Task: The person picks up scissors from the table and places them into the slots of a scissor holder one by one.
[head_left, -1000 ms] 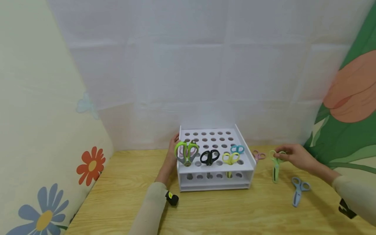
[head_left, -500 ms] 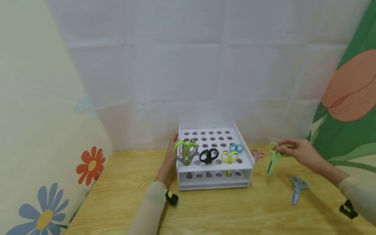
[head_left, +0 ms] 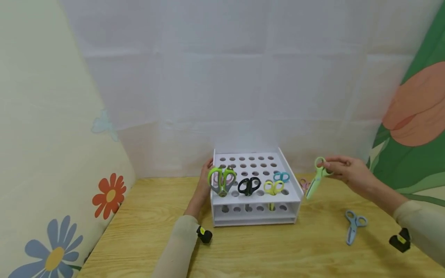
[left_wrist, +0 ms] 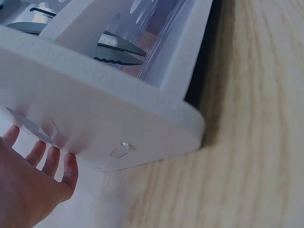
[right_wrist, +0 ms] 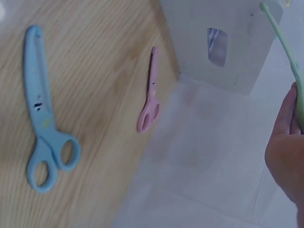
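Note:
My right hand (head_left: 351, 174) pinches light green scissors (head_left: 315, 182) by the handle loops and holds them above the table, blades slanting down to the left. In the right wrist view, their thin edge (right_wrist: 283, 45) shows at upper right. My left hand (head_left: 205, 181) is at the left side of a white two-level rack (head_left: 255, 199) with rows of round holes. In the left wrist view, its fingertips touch the rack's side wall (left_wrist: 102, 123) by a cut-out. Green-and-grey scissors (head_left: 221, 189), black scissors (head_left: 248, 186), yellow scissors (head_left: 274, 187) and teal scissors (head_left: 281, 177) stand in the holes.
Blue scissors (head_left: 352, 227) lie on the wooden table (head_left: 264, 251) at right. Pink scissors (head_left: 304, 184) lie just right of the rack, partly behind the green ones. More pink handles show behind the green-and-grey scissors. A white sheet (head_left: 222, 77) hangs behind.
My right hand has lifted the green scissors off the table and moved them up and left, tilting the blades towards the rack. My left hand has stayed at the rack's side.

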A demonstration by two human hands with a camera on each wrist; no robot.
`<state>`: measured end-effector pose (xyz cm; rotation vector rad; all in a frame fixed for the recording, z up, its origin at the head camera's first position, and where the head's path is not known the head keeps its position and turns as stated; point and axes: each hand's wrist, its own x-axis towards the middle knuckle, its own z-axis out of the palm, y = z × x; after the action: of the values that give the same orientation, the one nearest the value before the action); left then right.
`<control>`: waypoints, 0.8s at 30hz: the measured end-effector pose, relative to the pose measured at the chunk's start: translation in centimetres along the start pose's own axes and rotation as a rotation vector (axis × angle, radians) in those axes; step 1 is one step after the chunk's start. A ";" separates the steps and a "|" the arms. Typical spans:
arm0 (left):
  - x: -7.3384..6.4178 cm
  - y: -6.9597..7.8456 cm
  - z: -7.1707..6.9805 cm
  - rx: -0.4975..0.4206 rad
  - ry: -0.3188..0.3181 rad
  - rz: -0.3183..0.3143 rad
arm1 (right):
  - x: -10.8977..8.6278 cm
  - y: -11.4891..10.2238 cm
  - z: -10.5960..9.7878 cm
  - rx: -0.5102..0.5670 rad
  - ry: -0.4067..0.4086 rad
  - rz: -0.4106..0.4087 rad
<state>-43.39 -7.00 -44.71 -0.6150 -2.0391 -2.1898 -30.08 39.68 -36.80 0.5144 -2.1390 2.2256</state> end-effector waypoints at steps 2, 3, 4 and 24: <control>0.4 -0.9 -0.1 -0.014 0.009 0.002 | 0.5 -0.1 0.3 0.025 0.001 -0.010; 0.7 -1.5 -0.1 -0.017 0.016 0.001 | 0.8 -0.1 0.5 0.030 0.006 -0.016; 1.0 -2.0 -0.2 -0.023 0.025 0.007 | 1.0 -0.2 0.7 0.034 0.011 -0.020; -0.4 0.7 0.1 -0.017 -0.020 -0.001 | 5.9 -0.3 4.1 0.326 0.075 -0.015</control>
<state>-42.74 -7.09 -44.15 -0.6410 -2.0328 -2.2124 -34.66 34.41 -35.00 0.4424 -1.7393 2.5532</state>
